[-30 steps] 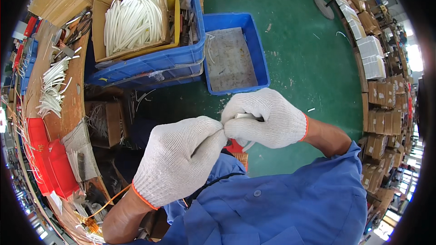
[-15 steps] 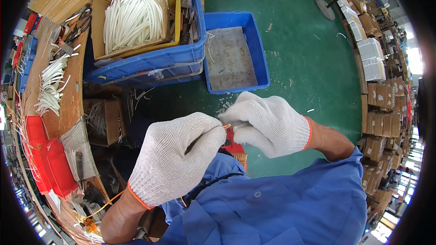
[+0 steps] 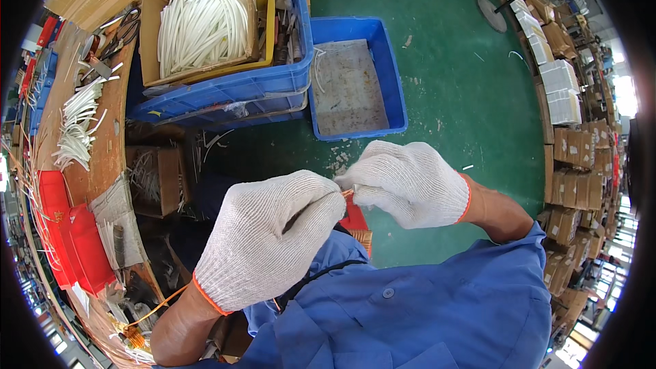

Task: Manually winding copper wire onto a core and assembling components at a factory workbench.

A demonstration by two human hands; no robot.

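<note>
My left hand, in a white knit glove with an orange cuff, pinches a thin copper-coloured wire. Only a short bit of it shows in the gap between the two hands. My right hand, gloved alike, is closed at the other side of this bit, thumb and fingers pressed together on its end. Most of the wire lies hidden inside the gloves. By my left wrist an orange wire runs down toward the bench; whether it is the same one I cannot tell.
On the left, a wooden bench carries white tubes, scissors and a red case. Ahead, a cardboard box of white strips sits on stacked blue crates. A blue bin stands on the green floor.
My right hand's fingers have come together on the wire's end and lie closer to the left hand. Less of the copper-coloured tip shows. The left hand has barely moved.
</note>
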